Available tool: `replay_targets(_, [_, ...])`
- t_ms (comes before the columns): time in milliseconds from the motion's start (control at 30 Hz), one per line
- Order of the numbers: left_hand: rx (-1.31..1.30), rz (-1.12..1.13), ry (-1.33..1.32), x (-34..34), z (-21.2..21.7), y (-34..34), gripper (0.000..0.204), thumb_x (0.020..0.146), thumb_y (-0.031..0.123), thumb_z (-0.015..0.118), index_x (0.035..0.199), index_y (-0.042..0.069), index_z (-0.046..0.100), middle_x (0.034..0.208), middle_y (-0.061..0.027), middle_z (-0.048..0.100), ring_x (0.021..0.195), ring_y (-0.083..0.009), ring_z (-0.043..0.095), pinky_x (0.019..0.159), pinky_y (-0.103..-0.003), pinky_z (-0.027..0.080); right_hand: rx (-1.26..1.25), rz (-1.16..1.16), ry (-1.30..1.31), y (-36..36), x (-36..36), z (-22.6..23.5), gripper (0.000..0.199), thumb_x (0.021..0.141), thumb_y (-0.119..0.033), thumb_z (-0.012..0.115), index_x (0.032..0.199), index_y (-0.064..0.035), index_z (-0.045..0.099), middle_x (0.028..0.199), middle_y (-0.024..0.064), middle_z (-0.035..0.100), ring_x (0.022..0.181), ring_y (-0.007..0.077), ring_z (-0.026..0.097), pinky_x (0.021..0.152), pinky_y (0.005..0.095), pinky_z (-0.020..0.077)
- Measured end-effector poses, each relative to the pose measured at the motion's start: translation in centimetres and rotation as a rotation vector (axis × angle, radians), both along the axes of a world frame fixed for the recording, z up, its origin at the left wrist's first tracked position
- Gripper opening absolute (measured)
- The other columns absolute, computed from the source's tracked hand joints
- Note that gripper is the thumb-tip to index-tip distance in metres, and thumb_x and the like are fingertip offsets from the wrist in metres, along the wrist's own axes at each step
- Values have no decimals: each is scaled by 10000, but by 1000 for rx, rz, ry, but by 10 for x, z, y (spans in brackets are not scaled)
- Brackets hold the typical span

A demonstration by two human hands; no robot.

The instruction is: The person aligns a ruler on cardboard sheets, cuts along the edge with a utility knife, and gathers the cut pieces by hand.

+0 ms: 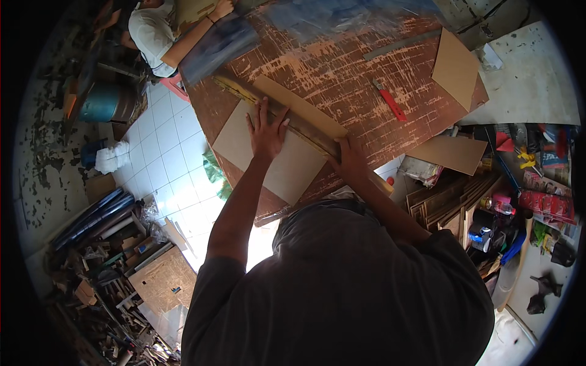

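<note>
A long brown bar with a worn yellow edge [240, 91] lies slantwise across a tan cardboard sheet [287, 171] on the scratched brown table [342, 67]. My left hand [267, 133] rests flat with fingers spread, its fingertips on the bar and its palm over the sheet. At the bar's right end, my right hand [353, 160] grips it, fingers on the far side and thumb on the near side. Beyond the bar, a narrow strip of cardboard [317, 116] shows. A red-handled utility knife [392, 105] lies farther right on the table, apart from both hands.
A grey flat strip [403, 45] and a cardboard piece [458, 68] lie at the table's far right. At the upper left is another person in a white shirt [151, 33], an arm over the table. Scrap [116, 299] is heaped lower left; cardboard sheets [452, 198] stand at right.
</note>
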State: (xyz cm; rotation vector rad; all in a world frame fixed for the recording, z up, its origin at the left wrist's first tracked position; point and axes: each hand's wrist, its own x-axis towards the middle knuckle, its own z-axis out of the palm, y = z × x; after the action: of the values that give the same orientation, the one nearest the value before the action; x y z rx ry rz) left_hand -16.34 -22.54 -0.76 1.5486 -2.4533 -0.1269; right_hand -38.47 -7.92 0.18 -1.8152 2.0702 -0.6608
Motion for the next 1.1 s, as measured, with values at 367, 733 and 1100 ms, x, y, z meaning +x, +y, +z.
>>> replay_targets(367, [21,15,47,1,-9,0,360,1016,432,450,1342,315,551,1511,-122,323,1494,-338,155,1172,-670,37,-20,-60,-165,8,8,-9,559,720,-248,813,1174,-79,533,1193,162,487,1128,375,475,946,501,388])
replay_targets(733, [45,39,32,2,-13,-4,368,1002,458,470,1339,322,525,1523,-131,295,1506,-339,121,1185,-642,69,4,-180,-381,1,4,-30,355,762,-165,769,1064,-82,601,1094,132,561,1083,348,524,908,504,400])
replay_targets(1100, [86,6,86,3,-13,-7,377,1000,439,488,1347,298,531,1599,-112,237,1511,-335,129,1221,-542,98,-65,-231,-460,-2,4,-23,140,805,-69,718,888,-34,611,880,121,588,838,309,587,777,450,449])
